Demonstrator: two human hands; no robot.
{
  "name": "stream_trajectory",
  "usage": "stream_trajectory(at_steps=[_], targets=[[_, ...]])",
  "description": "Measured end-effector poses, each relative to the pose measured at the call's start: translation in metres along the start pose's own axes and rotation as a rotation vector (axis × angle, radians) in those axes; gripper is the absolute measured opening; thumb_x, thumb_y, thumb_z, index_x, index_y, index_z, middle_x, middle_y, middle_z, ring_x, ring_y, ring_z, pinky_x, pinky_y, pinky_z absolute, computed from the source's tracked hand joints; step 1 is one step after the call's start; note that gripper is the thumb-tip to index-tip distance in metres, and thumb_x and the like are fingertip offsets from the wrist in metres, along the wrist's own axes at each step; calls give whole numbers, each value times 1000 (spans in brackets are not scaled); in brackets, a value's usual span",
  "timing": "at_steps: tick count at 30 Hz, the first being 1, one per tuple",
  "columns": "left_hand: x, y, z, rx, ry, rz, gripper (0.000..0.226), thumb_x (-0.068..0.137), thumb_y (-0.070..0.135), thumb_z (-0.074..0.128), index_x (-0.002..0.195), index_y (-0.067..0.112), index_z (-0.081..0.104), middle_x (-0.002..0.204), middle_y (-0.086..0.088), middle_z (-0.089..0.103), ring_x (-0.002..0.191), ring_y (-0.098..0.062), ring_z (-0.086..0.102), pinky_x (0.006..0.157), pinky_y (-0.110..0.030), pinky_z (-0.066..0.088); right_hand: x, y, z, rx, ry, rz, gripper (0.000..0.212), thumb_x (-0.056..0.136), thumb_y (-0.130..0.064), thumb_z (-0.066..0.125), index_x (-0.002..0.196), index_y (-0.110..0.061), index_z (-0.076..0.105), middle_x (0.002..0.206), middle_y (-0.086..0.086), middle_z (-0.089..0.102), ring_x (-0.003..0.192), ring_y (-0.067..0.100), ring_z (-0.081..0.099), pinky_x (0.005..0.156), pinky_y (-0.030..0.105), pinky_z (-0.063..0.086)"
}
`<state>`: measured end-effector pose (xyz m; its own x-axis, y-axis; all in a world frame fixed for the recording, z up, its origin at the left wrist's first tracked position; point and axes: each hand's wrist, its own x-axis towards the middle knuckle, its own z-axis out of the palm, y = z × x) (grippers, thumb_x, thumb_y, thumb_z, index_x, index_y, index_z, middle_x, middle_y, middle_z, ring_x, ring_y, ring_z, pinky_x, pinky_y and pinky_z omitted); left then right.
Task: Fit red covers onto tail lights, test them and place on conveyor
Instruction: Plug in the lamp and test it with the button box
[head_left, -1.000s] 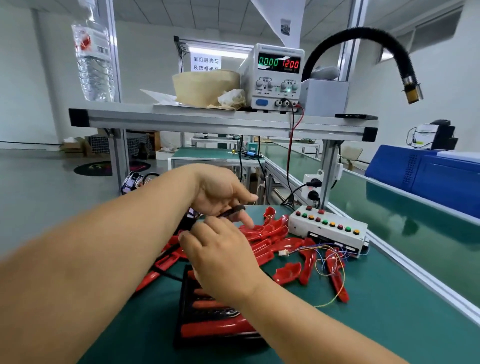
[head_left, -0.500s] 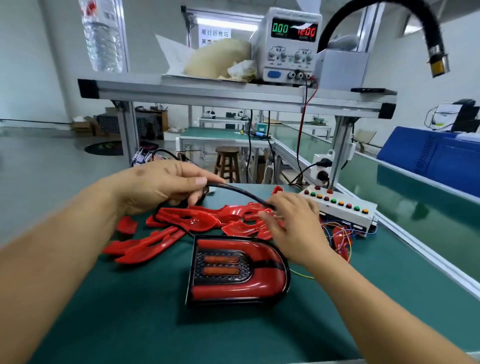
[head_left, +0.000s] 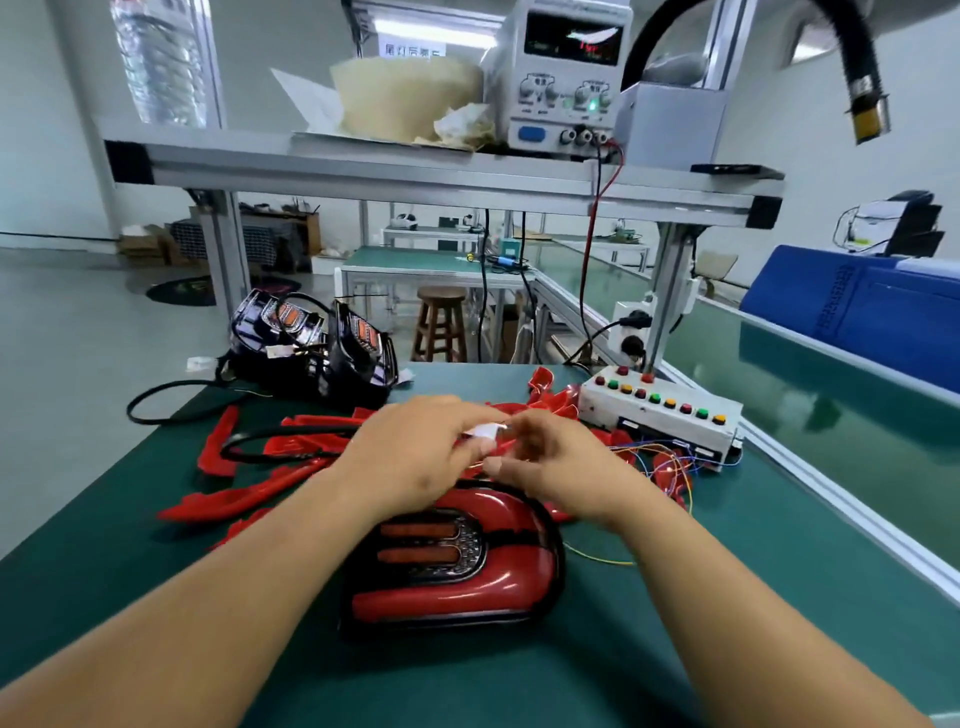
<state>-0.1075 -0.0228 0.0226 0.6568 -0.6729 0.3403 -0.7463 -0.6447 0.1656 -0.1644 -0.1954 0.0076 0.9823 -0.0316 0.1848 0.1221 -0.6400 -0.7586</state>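
Tail light (head_left: 457, 566) with its red cover fitted lies flat on the green surface (head_left: 156, 597) in the lower middle of the frame, lens up, just below both hands. The left hand (head_left: 415, 452) has its fingers curled and pinches a small white connector (head_left: 485, 430) at its fingertips. The right hand (head_left: 563, 462) meets it from the right with bent fingers at the same connector. Blur hides whether it grips the part or only touches it. A black cable (head_left: 270, 447) runs from under the left hand out to the left, over loose red covers (head_left: 244, 499) scattered across the middle of the surface.

Uncovered tail lights (head_left: 311, 343) are heaped at the far left edge of the surface. A white button box (head_left: 660, 415) with red, green and yellow buttons sits to the right of the hands, with thin coloured wires (head_left: 670, 462) trailing from its front. The green conveyor (head_left: 831, 415) runs along the right side of the frame. At the top, a power supply (head_left: 566, 78) stands on an aluminium shelf (head_left: 363, 166), its display blurred.
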Motion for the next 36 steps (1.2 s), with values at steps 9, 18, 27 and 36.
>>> stream_trajectory(at_steps=[9,18,27,36], targets=[[43,-15,12,-214,-123,-21,5,97,40,56,101,42,59,80,19,62,71,5,54,69,-23,40,47,69,-30,-956,101,376,9,85,-20,51,77,-21,53,91,0,59,108,25,56,111,52,22],[69,-9,24,-349,-116,-90,21,87,29,73,108,32,74,101,13,70,95,-10,65,92,-27,50,41,87,-39,-607,326,176,22,98,-35,48,77,-30,53,68,-13,50,81,13,51,94,43,22],[94,4,38,-407,-185,-202,45,104,34,41,62,18,45,58,4,44,56,-13,41,61,-29,36,28,80,-37,-238,388,-89,15,96,-33,57,83,-39,60,78,-23,54,84,-6,43,92,33,17],[102,10,41,-584,-268,-388,41,106,36,34,78,16,55,60,2,42,53,-12,33,49,-24,28,26,77,-36,-359,462,-243,10,92,-29,64,86,-32,71,87,-21,61,95,-2,46,84,26,12]])
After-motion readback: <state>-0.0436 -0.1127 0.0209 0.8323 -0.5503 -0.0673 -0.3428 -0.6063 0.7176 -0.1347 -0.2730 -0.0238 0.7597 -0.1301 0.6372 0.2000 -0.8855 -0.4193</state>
